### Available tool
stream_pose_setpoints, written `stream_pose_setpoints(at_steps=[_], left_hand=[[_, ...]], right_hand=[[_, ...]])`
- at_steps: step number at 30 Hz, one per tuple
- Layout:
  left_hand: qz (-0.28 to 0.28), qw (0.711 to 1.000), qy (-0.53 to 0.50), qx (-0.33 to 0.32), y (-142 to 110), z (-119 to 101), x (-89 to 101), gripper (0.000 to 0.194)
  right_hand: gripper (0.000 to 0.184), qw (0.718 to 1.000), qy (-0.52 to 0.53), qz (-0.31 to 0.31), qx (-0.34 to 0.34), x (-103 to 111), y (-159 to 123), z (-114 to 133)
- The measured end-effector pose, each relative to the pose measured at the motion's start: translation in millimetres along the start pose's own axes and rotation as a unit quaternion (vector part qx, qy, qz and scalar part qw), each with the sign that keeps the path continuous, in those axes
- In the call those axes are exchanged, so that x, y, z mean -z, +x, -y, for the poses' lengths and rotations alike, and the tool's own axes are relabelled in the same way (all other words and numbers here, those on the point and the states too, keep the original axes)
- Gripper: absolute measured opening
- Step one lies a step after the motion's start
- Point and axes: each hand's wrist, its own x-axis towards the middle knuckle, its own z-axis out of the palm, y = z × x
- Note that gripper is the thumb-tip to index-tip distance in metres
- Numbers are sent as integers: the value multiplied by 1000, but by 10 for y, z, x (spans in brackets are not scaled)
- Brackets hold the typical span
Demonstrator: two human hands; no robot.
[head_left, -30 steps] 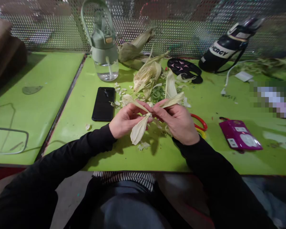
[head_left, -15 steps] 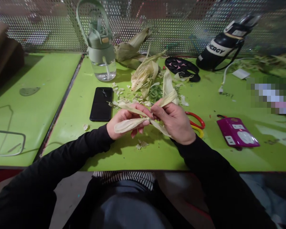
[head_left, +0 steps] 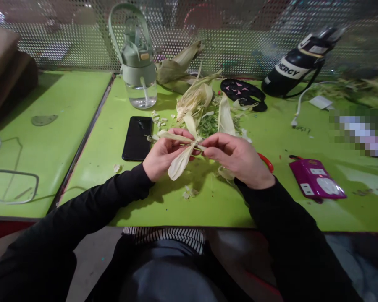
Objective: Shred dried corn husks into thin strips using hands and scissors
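My left hand (head_left: 161, 158) and my right hand (head_left: 236, 158) meet above the green table (head_left: 208, 201), both pinching a bundle of pale corn husk strips (head_left: 180, 161) at its crossed middle. One wide strip hangs down toward me, and thinner strips stick out to the left and upward. Small husk scraps (head_left: 189, 193) lie on the table under my hands. Behind my hands sits a pile of corn husks (head_left: 195, 98) with green shreds.
A black phone (head_left: 137, 137) lies left of my hands, a clear water bottle (head_left: 138, 63) with a green lid behind it. Red-handled scissors (head_left: 266, 161) show partly behind my right hand. A purple power strip (head_left: 316, 183) lies at right, a black bottle (head_left: 297, 63) at the perforated back wall.
The husk bundle has turned in my fingers: the wide strip that lay sideways to the left now hangs down, and a strip points up. My right hand shifted slightly right.
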Motion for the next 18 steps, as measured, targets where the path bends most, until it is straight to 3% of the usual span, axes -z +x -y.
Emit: stream_pose_setpoints(at_steps=[4,8,14,18], left_hand=[[17,999,34,13,25,-20,62,34],[18,996,82,37,0,-36,66,28],[41,994,98,17,-30,-23,43,32],[60,992,107,3,-40,-33,21,32]], right_hand=[[22,985,-139,-42,88,-39,10,-6],[16,965,-206,-49,153,-25,12,-15],[19,929,-287,-38,229,21,47,-66],[23,920,-310,-45,235,14,58,-105]])
